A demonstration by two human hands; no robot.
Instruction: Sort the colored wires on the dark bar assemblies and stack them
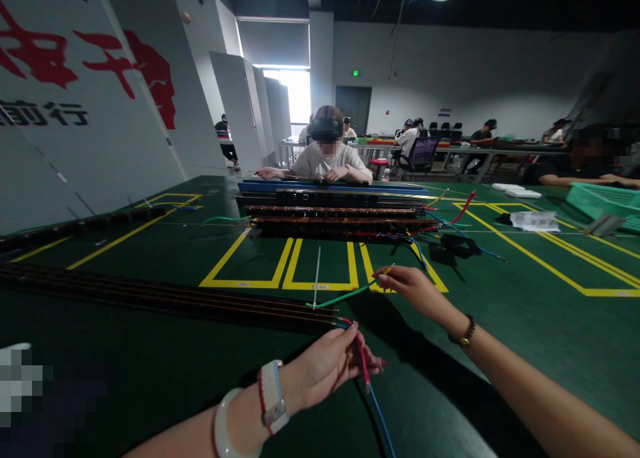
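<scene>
Near the right end of a long dark strip assembly with copper-coloured lines (180, 301), my left hand (325, 365) pinches a red wire (362, 358) between thumb and fingers. A blue wire (381, 415) hangs below that grip, towards the table's near edge. My right hand (417, 291) is closed on the far end of a green wire (350, 294), which shows yellow at its tip. The green wire runs left to the strip's end. There a white cable tie (317, 278) circles it, its tail sticking up.
Across the green table (150, 365), more strip assemblies (335, 225) lie stacked, with loose coloured wires at their ends. A person (327, 158) sits behind them. Yellow tape outlines (320, 287) mark the tabletop. To the right are a plastic bag (534, 221) and a green basket (600, 201).
</scene>
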